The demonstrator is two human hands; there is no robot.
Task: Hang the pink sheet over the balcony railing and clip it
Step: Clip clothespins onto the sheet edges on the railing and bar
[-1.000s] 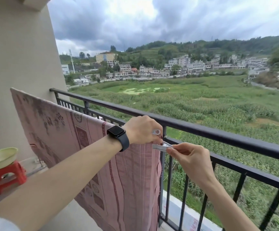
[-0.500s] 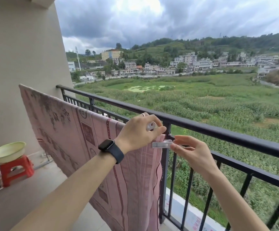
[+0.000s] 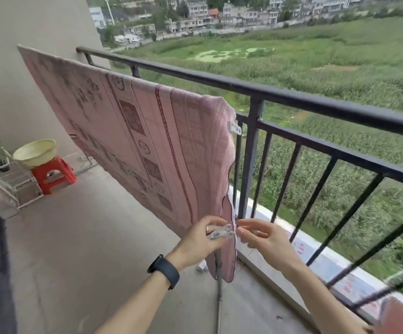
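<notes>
While the pink sheet already hangs on the balcony side of the railing, top edge up near the top rail, its lower right corner is loose & that's the step in hand, I'd say. One white clip sits on the sheet's right edge, just below the top corner, beside a railing post. A 2nd, clear clip is pinched in the left hand, w/ a watch on that wrist; clip tip touches the sheet's right edge low down. Right hand has fingers curled at the same edge, prob. holding the hem, though blur means can't tell if it truly grips cloth.

To do it well: right hand pulls the edge taut & flat, left squeezes the clip wide, slides it over the hem, then releases. Can't tell if a bar is meant to go in the bite too. Check the hem isn't folded.

Further out: red stool w/ a pale basin on it by the wall, far end of the balcony floor.
</notes>
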